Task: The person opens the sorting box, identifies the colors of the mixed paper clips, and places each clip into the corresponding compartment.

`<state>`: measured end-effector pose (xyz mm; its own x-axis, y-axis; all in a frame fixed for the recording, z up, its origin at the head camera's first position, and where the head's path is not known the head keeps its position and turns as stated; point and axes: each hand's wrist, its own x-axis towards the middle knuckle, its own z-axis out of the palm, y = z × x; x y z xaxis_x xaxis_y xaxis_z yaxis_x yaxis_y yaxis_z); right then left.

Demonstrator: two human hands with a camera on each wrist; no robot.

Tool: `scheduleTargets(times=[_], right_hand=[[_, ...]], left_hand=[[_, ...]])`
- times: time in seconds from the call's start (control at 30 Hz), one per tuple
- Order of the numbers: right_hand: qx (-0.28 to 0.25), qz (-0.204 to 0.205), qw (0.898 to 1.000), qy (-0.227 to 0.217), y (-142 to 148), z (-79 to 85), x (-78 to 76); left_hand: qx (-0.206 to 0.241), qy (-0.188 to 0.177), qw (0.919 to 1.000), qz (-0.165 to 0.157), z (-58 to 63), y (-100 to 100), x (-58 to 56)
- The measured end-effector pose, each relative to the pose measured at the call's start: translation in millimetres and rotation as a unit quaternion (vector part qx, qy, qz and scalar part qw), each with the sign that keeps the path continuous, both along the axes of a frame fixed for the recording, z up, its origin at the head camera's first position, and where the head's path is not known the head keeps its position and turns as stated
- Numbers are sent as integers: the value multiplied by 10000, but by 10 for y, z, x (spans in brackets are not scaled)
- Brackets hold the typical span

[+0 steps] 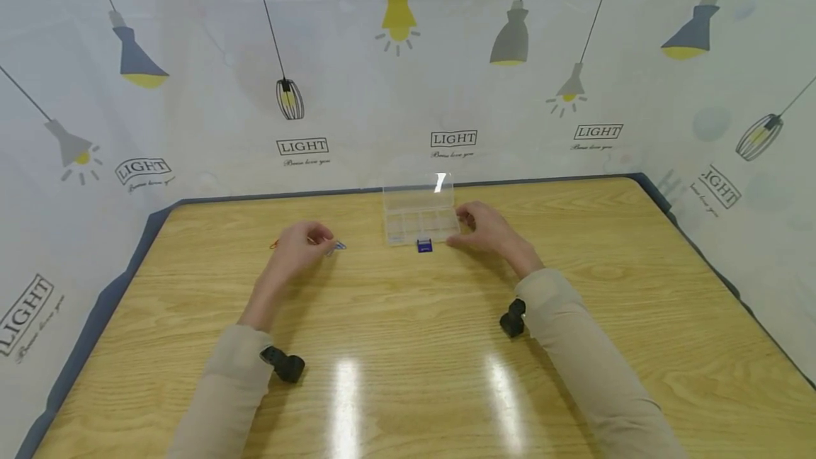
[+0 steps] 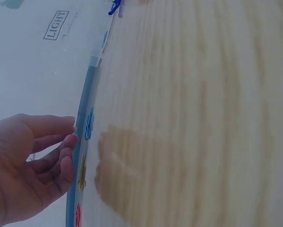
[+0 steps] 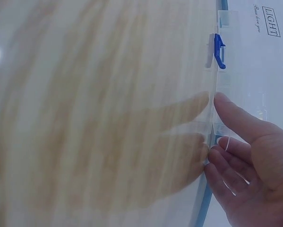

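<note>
A clear plastic compartment box (image 1: pixel 414 227) stands at the back of the table, its lid (image 1: pixel 417 193) raised and a dark blue latch (image 1: pixel 424 245) at its front. My right hand (image 1: pixel 489 229) grips the box's right end, thumb at the front corner and fingers curled along the side. To the left, my left hand (image 1: pixel 301 246) is over small piles of paper clips, thumb and forefinger together on a small pale bit (image 2: pixel 75 127). Blue clips (image 2: pixel 89 124) lie close by its fingertips, with yellow clips (image 2: pixel 81 172) and red clips (image 2: pixel 78 215) farther left.
The wood-grain table (image 1: pixel 408 317) ends at a dark blue edge at the back, against a white printed cloth (image 1: pixel 357 91). Small black cameras (image 1: pixel 288 367) are strapped at both wrists. Bright light reflections show on the near tabletop.
</note>
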<state>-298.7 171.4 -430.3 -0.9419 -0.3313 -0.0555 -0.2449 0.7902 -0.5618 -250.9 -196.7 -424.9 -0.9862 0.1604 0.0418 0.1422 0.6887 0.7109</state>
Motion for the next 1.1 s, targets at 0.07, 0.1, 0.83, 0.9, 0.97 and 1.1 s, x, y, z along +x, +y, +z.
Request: scheduleTargets(times=[0.07,0.1,0.83,0.9,0.97,1.1], right_hand=[[-14,0,10000,11,-3,5,6],[-23,-4,10000,9,-4,8,9],[-13,62,10000,42,-4,11,-3],[-18,42,10000,33,-4,16,-3],[-15,37,10000,33,-3,15,-3],[12,47,10000,29,-3,26,4]], left_hand=[[-27,-100,9999,14,1,-21,7],[-57,-150,9999,10,1,-31,7],[-336,-453,9984,-68,19,-49,19],[-308,-431,9986,-55,23,-42,22],[-286,-375,9989,-53,27,-31,21],[-243,-230,9994,-83,26,2,1]])
